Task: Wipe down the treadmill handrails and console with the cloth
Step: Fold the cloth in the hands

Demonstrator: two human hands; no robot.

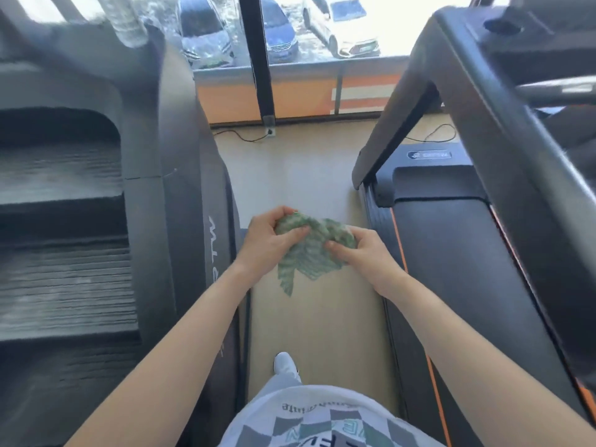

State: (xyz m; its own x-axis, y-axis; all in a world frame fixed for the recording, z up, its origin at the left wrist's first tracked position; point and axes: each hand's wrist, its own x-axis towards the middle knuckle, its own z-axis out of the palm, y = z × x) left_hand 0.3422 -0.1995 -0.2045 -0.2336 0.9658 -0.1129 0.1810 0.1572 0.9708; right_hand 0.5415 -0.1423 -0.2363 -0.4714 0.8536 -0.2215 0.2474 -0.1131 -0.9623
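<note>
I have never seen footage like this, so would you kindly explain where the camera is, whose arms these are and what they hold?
There is no robot here: the camera sits on a person's head and looks forward and down, so the two bare arms are that person's own. The left hand and the right hand both grip a crumpled green-and-white cloth, held in the air, touching no machine. The person stands on a pale floor between two machines: the treadmill on the right, with dark belt and orange trim, and a dark stepped machine on the left. Ahead, a window shows parked cars.
</note>
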